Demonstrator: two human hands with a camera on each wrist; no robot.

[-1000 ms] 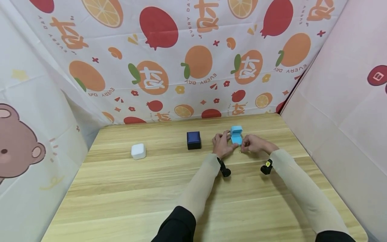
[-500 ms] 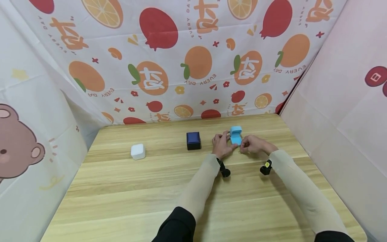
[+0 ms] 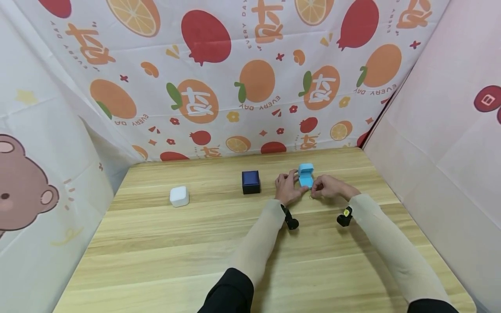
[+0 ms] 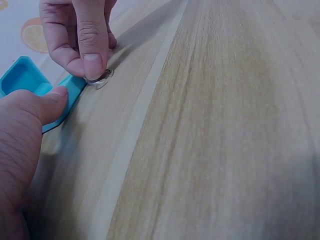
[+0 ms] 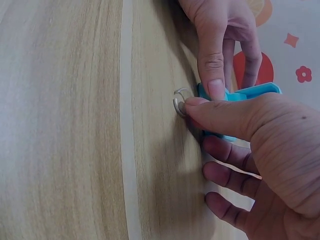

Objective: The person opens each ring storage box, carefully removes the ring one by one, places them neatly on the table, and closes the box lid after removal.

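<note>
1. Right wrist view: the right hand (image 5: 274, 135) pinches the ring (image 5: 176, 106), nearer it than the left hand (image 5: 218, 25).
2. Head view: from the ring, the blue box (image 3: 306, 181) sits at 11 o'clock, held between the left thumb and fingers.

Looks like a makeshift recording booth to me, though honestly I can't tell what building it's in. There's a wood-grain table (image 3: 156, 252) boxed in by a fruit-print sheet (image 3: 254, 82) at the back, a pale bear-print sheet (image 3: 27, 187) left, and a pinkish sheet (image 3: 442, 134) right. Plus two small black wrist cameras (image 3: 292, 223) being worn.
</note>
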